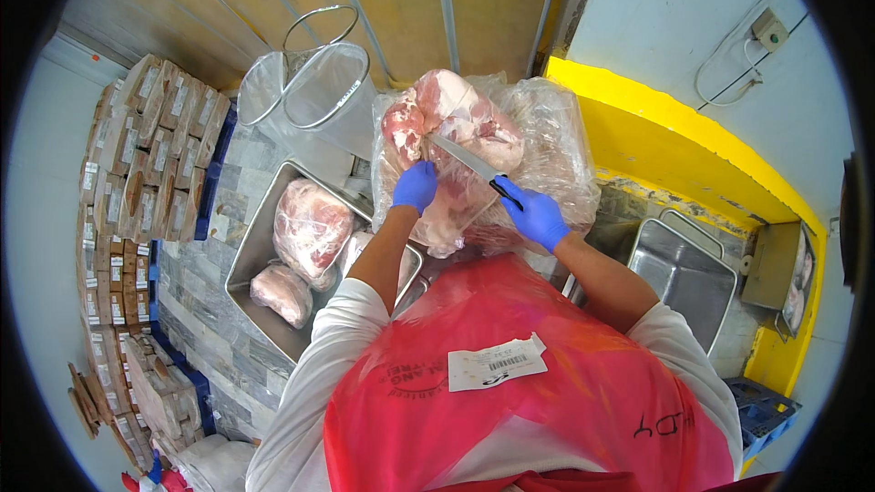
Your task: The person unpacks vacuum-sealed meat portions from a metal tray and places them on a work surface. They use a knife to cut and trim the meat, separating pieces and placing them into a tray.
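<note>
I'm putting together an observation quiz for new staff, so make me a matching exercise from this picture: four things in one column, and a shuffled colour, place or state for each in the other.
Things
1. Knife
2. Apron
3. Metal tub at the left
4. Cardboard boxes

Colours, places, states
A. Stacked at the far left, with blue pallets beneath
B. Holding wrapped pieces of meat
C. Gripped in the person's right hand
D. Red, with a white label on it

Right pairs: 1-C, 2-D, 3-B, 4-A.
</note>
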Tool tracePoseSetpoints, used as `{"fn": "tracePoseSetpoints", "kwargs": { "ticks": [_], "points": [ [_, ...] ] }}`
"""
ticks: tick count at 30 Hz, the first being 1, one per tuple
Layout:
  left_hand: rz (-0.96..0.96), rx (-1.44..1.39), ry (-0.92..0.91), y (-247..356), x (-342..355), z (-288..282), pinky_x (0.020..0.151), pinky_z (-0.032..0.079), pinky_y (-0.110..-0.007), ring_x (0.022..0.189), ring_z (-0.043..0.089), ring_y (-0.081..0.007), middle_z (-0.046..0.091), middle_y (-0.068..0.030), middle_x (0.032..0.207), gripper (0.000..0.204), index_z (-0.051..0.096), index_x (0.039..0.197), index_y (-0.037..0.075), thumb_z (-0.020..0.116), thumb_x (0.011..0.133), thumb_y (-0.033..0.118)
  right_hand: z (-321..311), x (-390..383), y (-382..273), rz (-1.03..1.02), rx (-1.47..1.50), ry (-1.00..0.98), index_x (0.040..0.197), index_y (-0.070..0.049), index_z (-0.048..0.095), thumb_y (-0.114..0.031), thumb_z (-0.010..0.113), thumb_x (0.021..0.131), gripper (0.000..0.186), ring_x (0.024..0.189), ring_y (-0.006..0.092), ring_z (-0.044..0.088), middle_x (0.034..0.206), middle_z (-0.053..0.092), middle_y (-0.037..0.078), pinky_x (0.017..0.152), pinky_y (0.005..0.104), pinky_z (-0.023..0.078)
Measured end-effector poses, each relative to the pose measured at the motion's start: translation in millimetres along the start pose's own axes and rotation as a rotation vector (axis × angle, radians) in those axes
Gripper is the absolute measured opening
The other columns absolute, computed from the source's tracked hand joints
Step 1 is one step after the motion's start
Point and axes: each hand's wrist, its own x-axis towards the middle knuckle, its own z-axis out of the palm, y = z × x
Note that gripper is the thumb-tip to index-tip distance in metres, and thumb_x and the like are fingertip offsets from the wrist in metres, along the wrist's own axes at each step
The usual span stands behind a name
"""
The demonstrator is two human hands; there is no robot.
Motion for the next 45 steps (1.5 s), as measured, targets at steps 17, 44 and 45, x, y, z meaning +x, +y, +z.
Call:
{"fn": "tracePoseSetpoints", "kwargs": {
  "ticks": [17,44,45],
  "points": [
    [-0.156,0.097,0.147,0,-6,-13,0.087,0.05,-0.055,0.093,0.065,-0.0491,0.066,-0.0328,0.096,0.041,0.068,0.095,-0.004,0.044,0.095,0.029,-20,22,25,-0.075,0.341,-0.069,0.142,-0.029,0.054,-0.03,0.061,0.096,0.046,0.088,0.0402,0.068,0.101,0.07,0.021,0.079,0.0431,0.055],
    [-0.27,-0.129,0.161,-8,-11,-18,0.086,0.05,-0.054,0.095,0.063,-0.05,0.065,-0.0338,0.099,0.036,0.063,0.106,-0.003,0.048,0.091,0.025,57,256,-53,-0.939,-0.074,-0.048,0.137,-0.024,0.057,-0.021,0.066,0.085,0.053,0.134,0.0345,0.044,0.147,0.047,0.01,0.108,0.0484,0.039],
    [-0.26,-0.161,0.171,-7,-13,-17,0.085,0.05,-0.054,0.094,0.063,-0.0503,0.066,-0.0336,0.098,0.035,0.063,0.105,-0.003,0.048,0.091,0.025,58,266,-55,-0.973,-0.076,-0.122,0.139,-0.028,0.055,-0.025,0.066,0.086,0.054,0.135,0.0349,0.044,0.149,0.046,0.01,0.106,0.0494,0.041]
  ]
}}
